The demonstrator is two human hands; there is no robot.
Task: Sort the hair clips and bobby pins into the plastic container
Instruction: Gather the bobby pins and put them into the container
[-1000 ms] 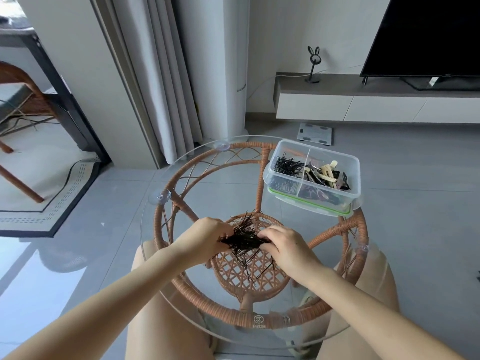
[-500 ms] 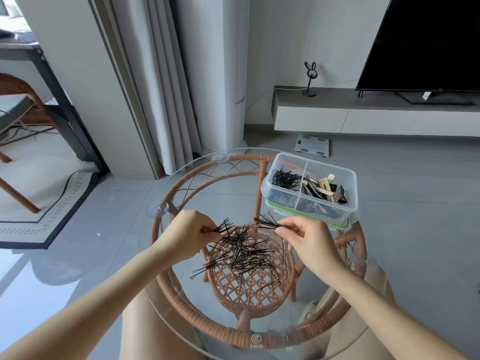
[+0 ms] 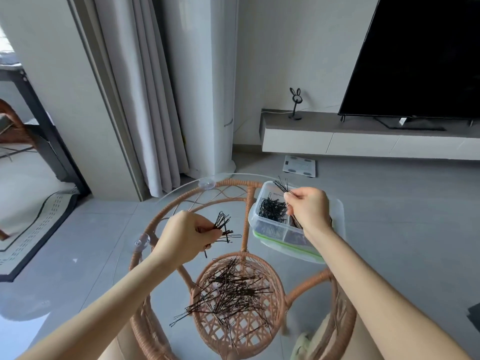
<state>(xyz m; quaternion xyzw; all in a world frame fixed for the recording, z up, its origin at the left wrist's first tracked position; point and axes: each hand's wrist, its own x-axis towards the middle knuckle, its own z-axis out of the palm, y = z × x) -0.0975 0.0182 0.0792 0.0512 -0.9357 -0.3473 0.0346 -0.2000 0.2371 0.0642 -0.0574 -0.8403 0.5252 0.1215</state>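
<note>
A loose pile of black bobby pins point(image 3: 228, 289) lies on the glass top of a round rattan table point(image 3: 181, 201). At the table's far right edge stands a clear plastic container point(image 3: 265, 229) with a green base and a divider; its left compartment holds bobby pins point(image 3: 271, 210). My right hand point(image 3: 309, 207) hovers over the container, pinching a small bunch of bobby pins point(image 3: 281, 185). My left hand point(image 3: 187, 235) is held above the table's middle left, gripping another bunch of bobby pins point(image 3: 223, 227). The right compartment is hidden by my right hand.
A grey curtain point(image 3: 145, 100) and white wall stand behind the table. A low TV bench point(image 3: 363, 136) with a black TV point(image 3: 420, 55) is at the back right, with a bathroom scale point(image 3: 300, 166) on the floor. A rug point(image 3: 33, 229) lies left.
Both hands lifted off the pile, each with a bunch of pins. The right hand moved up and right over the container; the left rose above the table. The camera tilted upward.
</note>
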